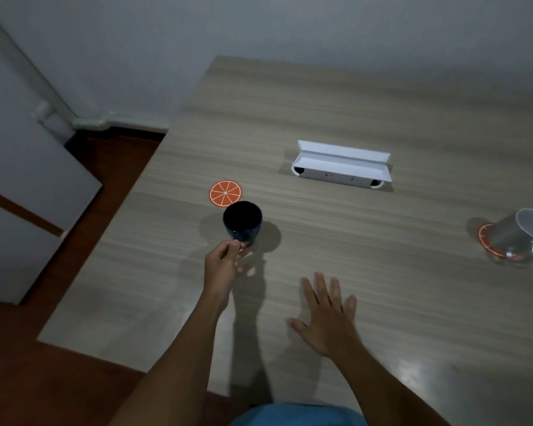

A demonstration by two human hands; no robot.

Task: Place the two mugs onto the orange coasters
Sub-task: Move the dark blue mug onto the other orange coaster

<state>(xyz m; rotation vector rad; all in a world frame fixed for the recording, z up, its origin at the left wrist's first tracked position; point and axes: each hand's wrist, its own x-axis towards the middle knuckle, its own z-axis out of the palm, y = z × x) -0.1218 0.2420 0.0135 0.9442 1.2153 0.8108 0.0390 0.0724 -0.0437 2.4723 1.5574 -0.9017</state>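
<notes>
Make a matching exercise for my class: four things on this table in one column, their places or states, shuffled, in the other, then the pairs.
Column 1
1. dark blue mug
2. grey mug
3. right hand
4. white box

Column 2
A. spread open above the table
B. on a coaster
C. behind both mugs
D. held by its handle in the left hand

Pairs: 1-D, 2-B, 3-A, 4-C

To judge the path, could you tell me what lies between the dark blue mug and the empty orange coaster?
Nothing: the head view shows the dark blue mug, held by the left hand, right beside the empty orange coaster.
</notes>
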